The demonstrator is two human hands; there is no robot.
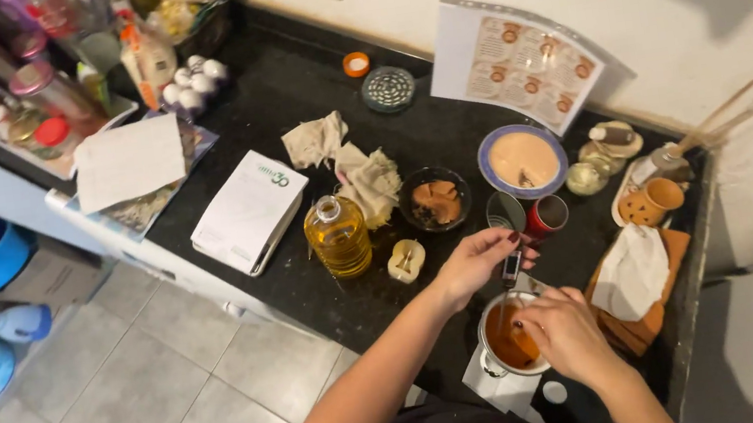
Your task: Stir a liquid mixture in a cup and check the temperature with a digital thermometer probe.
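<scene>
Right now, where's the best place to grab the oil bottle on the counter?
Probably take the oil bottle around its narrow neck from above: it stands upright with the top clear. From the side, a folded cloth and a small dish crowd its wide body.

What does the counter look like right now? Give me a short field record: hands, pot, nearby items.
left hand: holds a thin probe-like tool over the pot
right hand: at the pot's rim
pot: small, metal, orange-brown liquid inside
oil bottle: upright, left of the hands
dark bowl: brown pieces inside
blue-rimmed bowl: pale cream inside
red cup: beside the blue-rimmed bowl
counter: black
</scene>
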